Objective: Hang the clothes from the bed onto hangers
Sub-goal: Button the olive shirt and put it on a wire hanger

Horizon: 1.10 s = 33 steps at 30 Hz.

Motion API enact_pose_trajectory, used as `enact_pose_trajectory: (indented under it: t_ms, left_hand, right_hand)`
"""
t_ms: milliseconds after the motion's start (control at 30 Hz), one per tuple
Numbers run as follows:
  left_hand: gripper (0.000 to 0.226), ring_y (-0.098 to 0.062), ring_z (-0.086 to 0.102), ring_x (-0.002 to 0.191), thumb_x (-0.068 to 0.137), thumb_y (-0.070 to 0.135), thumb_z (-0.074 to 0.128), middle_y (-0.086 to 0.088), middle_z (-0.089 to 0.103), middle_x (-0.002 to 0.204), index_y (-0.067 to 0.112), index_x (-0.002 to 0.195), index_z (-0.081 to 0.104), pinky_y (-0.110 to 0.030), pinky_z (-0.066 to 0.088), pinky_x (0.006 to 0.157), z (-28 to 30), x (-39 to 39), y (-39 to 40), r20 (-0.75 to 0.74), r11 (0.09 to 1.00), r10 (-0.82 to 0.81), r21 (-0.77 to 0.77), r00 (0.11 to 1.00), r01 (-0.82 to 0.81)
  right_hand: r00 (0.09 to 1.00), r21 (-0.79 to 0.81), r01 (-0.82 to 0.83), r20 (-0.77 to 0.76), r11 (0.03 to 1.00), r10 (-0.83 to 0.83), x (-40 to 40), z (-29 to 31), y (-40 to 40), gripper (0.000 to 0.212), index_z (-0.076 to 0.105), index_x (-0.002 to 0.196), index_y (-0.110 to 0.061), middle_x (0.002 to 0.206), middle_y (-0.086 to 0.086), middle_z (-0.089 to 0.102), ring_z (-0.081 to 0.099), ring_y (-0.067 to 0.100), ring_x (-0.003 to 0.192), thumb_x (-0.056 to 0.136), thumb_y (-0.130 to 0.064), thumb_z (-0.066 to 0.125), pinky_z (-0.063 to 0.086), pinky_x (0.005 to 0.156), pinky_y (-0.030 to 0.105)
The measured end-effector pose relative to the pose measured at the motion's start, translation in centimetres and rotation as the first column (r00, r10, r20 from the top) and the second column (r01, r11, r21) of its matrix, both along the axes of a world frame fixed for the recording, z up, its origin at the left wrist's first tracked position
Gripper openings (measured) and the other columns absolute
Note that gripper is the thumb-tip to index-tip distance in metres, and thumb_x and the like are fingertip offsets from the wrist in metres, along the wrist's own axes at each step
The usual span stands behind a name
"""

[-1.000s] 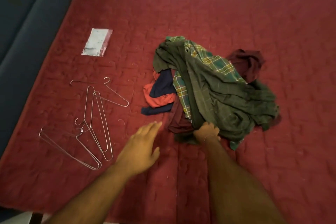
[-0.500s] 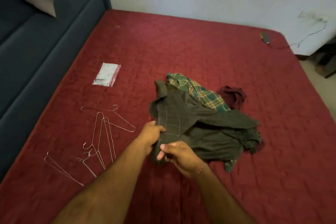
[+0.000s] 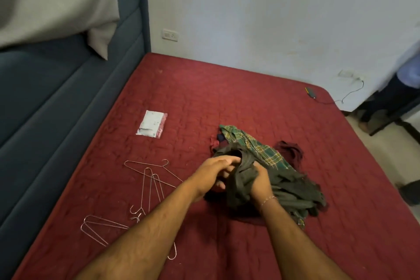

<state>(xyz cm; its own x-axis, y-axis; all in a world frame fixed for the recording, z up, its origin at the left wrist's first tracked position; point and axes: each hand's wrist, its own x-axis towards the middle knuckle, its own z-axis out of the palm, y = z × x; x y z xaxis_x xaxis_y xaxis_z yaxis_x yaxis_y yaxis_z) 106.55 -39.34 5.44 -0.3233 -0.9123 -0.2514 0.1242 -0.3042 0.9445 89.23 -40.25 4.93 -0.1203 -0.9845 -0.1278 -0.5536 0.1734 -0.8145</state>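
Both hands are gripping a dark olive garment [image 3: 241,186] above the red bed [image 3: 227,98], the left hand [image 3: 216,171] and right hand [image 3: 261,183] with fingers curled into its bunched cloth, beside the clothes pile [image 3: 268,154], wire hangers [image 3: 150,179] lying left.
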Motion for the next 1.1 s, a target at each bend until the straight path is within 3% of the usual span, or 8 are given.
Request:
enact_pose_trajectory:
  t_ms: [200, 300, 433, 533, 633, 733, 800, 1100]
  left_hand:
    - [0.057, -0.03, 0.06, 0.119, 0.09, 0.008, 0.074, -0.012, 0.062, 0.129, 0.008, 0.142, 0.053, -0.022, 0.045, 0.097, -5.4, 6.9, 0.1, 0.593, 0.992, 0.11, -0.12, 0.798, -0.047]
    - [0.108, -0.037, 0.032, 0.148, 0.083, 0.036, 0.083, -0.018, 0.032, 0.16, 0.018, 0.165, 0.015, -0.038, 0.031, 0.12, -6.2, 8.1, 0.4, 0.769, 0.997, 0.048, -0.073, 0.638, 0.013]
    - [0.141, -0.034, 0.008, 0.156, 0.063, 0.06, 0.09, -0.004, 0.008, 0.171, 0.036, 0.165, -0.004, -0.057, 0.023, 0.124, -6.0, 7.1, 1.3, 0.758, 0.96, -0.146, -0.046, 0.636, 0.276]
    - [0.053, -0.025, 0.054, 0.131, 0.085, 0.028, 0.074, 0.002, 0.06, 0.141, 0.032, 0.136, 0.061, -0.047, 0.048, 0.104, -6.1, 4.6, 1.7, 0.724, 0.941, 0.118, -0.301, 0.68, 0.157]
    - [0.027, -0.017, 0.065, 0.078, 0.084, 0.001, 0.058, 0.006, 0.071, 0.076, 0.025, 0.081, 0.071, -0.037, 0.05, 0.066, -6.0, 4.0, 0.5, 0.512, 0.952, 0.276, -0.262, 0.813, -0.158]
    - [0.026, -0.009, 0.045, 0.06, 0.09, 0.013, 0.072, 0.008, 0.049, 0.057, 0.013, 0.067, 0.059, -0.032, 0.03, 0.054, -4.0, 4.3, -0.9, 0.471, 0.935, 0.326, -0.287, 0.82, -0.207]
    - [0.04, -0.005, 0.038, 0.052, 0.091, 0.024, 0.076, 0.009, 0.043, 0.054, 0.015, 0.061, 0.051, -0.028, 0.029, 0.051, -1.3, 3.8, -1.4, 0.482, 0.915, 0.371, -0.334, 0.794, -0.224]
    - [0.024, -0.005, 0.055, 0.056, 0.095, 0.013, 0.07, 0.008, 0.06, 0.062, 0.017, 0.071, 0.068, -0.023, 0.044, 0.059, 6.2, -1.7, -1.7, 0.423, 0.966, -0.162, -0.118, 0.892, 0.231]
  right_hand:
    - [0.616, 0.242, 0.268, 0.702, 0.933, -0.359, 0.4, 4.5, -0.4, 0.019, 0.054, 0.091, -0.028, 0.1, 0.001, 0.059, 0.062, 0.02, 0.087, 0.107, -0.019, 0.049, 0.05, 0.07, 0.034]
    - [0.398, 0.192, 0.191, 0.881, 0.963, -0.255, 1.8, 8.0, -0.8, 0.033, 0.064, 0.055, -0.024, 0.062, -0.005, 0.058, 0.058, 0.011, 0.057, 0.057, -0.045, 0.089, 0.052, 0.054, 0.018]
    - [0.277, 0.117, 0.26, 0.942, 0.958, -0.191, 2.8, 11.5, -1.7, 0.049, 0.052, 0.063, -0.027, 0.056, -0.005, 0.054, 0.057, 0.011, 0.049, 0.106, -0.043, 0.037, 0.049, 0.05, 0.018]
    - [0.316, 0.079, 0.277, 0.933, 0.958, -0.169, 2.3, 12.1, -2.8, 0.043, 0.059, 0.074, -0.026, 0.069, -0.002, 0.062, 0.062, 0.016, 0.061, 0.106, -0.046, 0.038, 0.054, 0.059, 0.026]
    - [0.433, 0.204, 0.29, 0.844, 0.935, -0.318, -1.6, 10.5, -4.2, 0.031, 0.066, 0.114, -0.02, 0.1, 0.007, 0.073, 0.071, 0.024, 0.08, 0.105, -0.043, 0.049, 0.06, 0.066, 0.037]
    - [0.995, 0.229, -0.005, 0.094, 0.973, -0.017, -7.1, 6.9, -4.3, 0.093, 0.017, 0.16, -0.016, 0.142, 0.019, 0.049, 0.061, 0.029, 0.108, 0.09, -0.032, 0.076, 0.059, 0.082, 0.044]
    - [0.817, 0.291, -0.17, -0.492, 0.941, 0.3, -9.3, 4.4, -3.4, 0.136, -0.013, 0.162, -0.029, 0.159, 0.017, 0.031, 0.042, 0.041, 0.138, 0.073, -0.039, 0.089, 0.041, 0.112, 0.053]
    - [0.793, -0.13, -0.593, 0.072, 0.794, 0.604, -5.2, 5.1, -3.0, 0.045, 0.065, 0.131, -0.031, 0.142, -0.011, 0.057, 0.053, 0.006, 0.132, 0.092, -0.01, 0.075, 0.043, 0.112, 0.041]
